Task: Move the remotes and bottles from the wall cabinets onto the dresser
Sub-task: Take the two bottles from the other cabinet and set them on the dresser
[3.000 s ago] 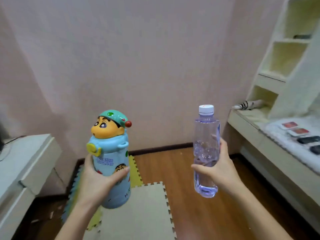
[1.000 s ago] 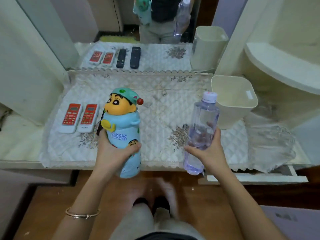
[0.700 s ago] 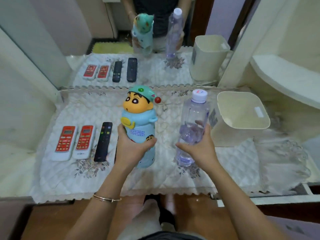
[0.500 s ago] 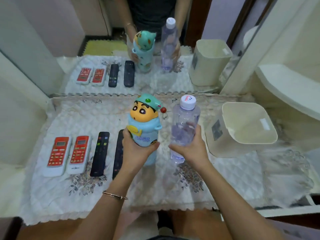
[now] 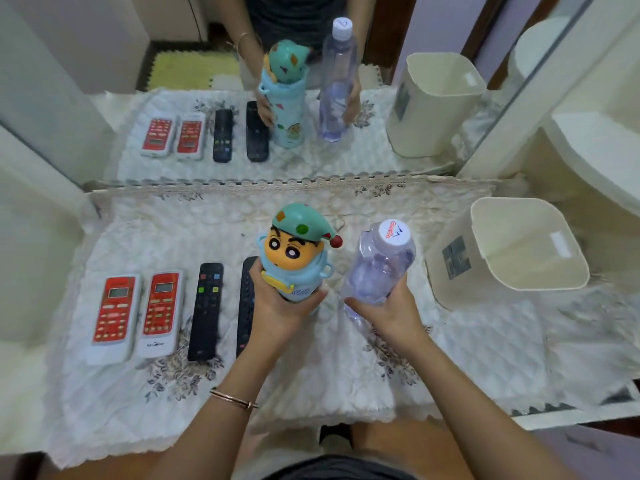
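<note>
My left hand (image 5: 277, 308) grips a blue cartoon-character bottle (image 5: 294, 252) over the middle of the dresser (image 5: 485, 344), which is covered by a white quilted cloth. My right hand (image 5: 388, 313) grips a clear plastic water bottle (image 5: 379, 268) with a white cap, just right of the cartoon bottle. Whether either bottle's base touches the cloth is hidden by my hands. Two red-and-white remotes (image 5: 114, 315) (image 5: 161, 311) lie at the left, then a black remote (image 5: 206, 310); a second black remote (image 5: 246, 306) is partly behind my left hand.
A cream plastic bin (image 5: 509, 251) stands on the dresser at the right. A mirror (image 5: 104, 64) along the back reflects the remotes, bottles and bin. A cream shelf unit (image 5: 595, 150) rises at the far right.
I turned from the room to the dresser and stepped close. Both hands carried the bottles forward and down over the cloth, beside the black remotes.
</note>
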`<state>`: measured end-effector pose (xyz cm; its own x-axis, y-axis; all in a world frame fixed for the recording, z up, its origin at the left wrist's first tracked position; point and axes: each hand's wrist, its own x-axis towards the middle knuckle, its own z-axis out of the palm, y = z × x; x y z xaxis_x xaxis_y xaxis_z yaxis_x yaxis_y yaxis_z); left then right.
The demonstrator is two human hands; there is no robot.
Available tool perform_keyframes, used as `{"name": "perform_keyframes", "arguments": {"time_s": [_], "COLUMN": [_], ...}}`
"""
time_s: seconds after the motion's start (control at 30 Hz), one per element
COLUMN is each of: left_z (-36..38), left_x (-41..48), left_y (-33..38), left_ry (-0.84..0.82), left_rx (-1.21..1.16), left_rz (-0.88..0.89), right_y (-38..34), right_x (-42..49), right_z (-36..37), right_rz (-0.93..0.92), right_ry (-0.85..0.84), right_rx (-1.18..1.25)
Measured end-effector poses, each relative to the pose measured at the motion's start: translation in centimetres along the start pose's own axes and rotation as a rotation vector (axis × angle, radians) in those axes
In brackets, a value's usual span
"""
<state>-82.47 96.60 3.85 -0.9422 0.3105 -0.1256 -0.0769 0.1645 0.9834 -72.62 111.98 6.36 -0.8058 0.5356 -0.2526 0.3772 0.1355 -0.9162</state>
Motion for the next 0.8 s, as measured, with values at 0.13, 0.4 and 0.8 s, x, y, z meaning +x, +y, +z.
{"name": "perform_keyframes", "arguments": {"time_s": [0.13,0.4,0.8], "left_z": [-0.7,-0.8,-0.4], "left_x": [-0.2,-0.4,-0.2], "left_y": [-1.3,0.6,-0.4], "left_ry": [-0.112,-0.068,0.012], "left_rx": [0.026,0.026,0.238], "left_rz": [-0.006,0.131,0.106], "right_y": [1.2,0.7,0.5], "right_x": [-0.4,-1.0,-1.5], "right_z": [-0.3,0.2,1.9], "right_rz": [0.005,0.009,0.013], "right_ry": [-0.078,0.023,0.219], "right_rx": [-0.021,-0.013,-0.081]}}
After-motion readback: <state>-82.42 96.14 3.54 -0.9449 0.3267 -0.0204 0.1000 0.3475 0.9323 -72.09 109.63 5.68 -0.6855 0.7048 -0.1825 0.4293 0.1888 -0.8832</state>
